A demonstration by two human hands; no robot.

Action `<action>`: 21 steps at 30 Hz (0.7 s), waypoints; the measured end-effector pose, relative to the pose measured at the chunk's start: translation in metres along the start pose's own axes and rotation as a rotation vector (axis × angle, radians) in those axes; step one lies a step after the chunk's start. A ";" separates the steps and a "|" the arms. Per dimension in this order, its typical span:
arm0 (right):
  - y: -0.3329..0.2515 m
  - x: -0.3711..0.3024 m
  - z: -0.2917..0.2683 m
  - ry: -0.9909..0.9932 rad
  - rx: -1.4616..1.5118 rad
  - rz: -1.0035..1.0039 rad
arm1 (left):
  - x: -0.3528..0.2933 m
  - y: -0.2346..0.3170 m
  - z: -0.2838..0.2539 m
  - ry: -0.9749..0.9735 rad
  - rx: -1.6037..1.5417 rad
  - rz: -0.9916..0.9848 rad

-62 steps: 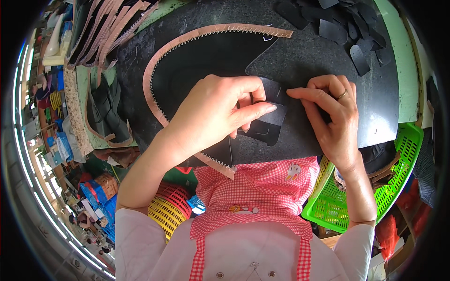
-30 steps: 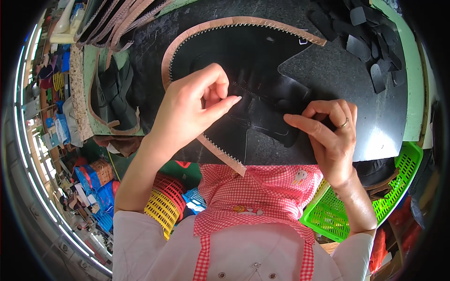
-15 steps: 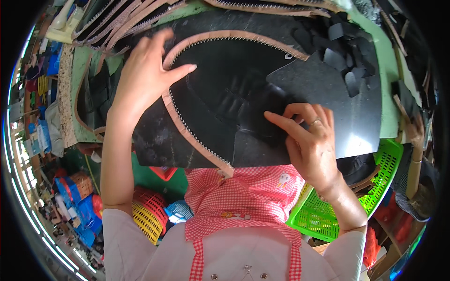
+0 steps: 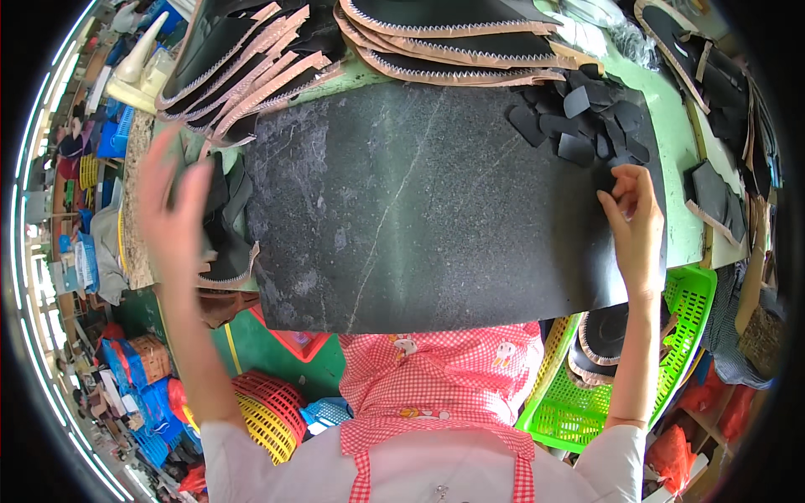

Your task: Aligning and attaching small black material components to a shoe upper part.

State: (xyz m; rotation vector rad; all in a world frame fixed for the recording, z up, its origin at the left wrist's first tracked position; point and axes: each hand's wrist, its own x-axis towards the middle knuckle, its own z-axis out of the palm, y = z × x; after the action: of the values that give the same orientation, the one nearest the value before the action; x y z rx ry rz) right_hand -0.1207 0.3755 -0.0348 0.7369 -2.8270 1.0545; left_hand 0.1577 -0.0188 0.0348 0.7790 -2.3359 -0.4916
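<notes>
My left hand, smeared by motion, hovers with fingers spread over black cut pieces at the board's left edge. One of these has a tan edge with white zigzag stitching. Nothing shows in that hand. At the right side of the dark board, my right hand is closed, thumb against fingers, at a small black patch. The patch is partly hidden by the fingers. Just beyond lies a loose heap of similar small black patches.
Tan-edged black panels lie stacked at the far left and far middle. A green basket holding trimmed pieces stands low on the right. Red and yellow baskets are below left. More panels lie at the far right.
The large tan-edged panel is gone from the middle of the board, and a tan-edged piece shows at the left. My left hand moved left; my right hand moved right and farther, to the patches.
</notes>
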 end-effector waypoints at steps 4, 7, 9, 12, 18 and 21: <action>-0.009 -0.001 0.002 -0.105 0.078 -0.114 | 0.051 0.085 0.150 -0.056 -0.218 0.513; -0.010 -0.012 0.013 -0.117 0.225 -0.152 | 0.094 0.109 0.227 0.260 0.054 0.770; -0.003 -0.017 0.014 -0.078 0.193 -0.216 | 0.107 0.129 0.226 0.203 0.206 0.673; 0.000 -0.018 0.015 -0.050 0.254 -0.225 | 0.135 0.122 0.213 -0.268 0.150 0.499; 0.029 -0.030 0.012 0.130 0.731 0.061 | 0.065 0.093 0.127 -0.260 -0.160 0.792; 0.027 -0.026 0.020 0.108 0.722 0.051 | -0.015 0.066 0.063 -0.663 -0.103 0.764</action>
State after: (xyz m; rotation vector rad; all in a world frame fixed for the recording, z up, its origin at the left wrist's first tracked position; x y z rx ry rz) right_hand -0.1072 0.3910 -0.0717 0.5993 -2.3504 2.0818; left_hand 0.0990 0.0500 0.0151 -0.4205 -2.9128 -0.5596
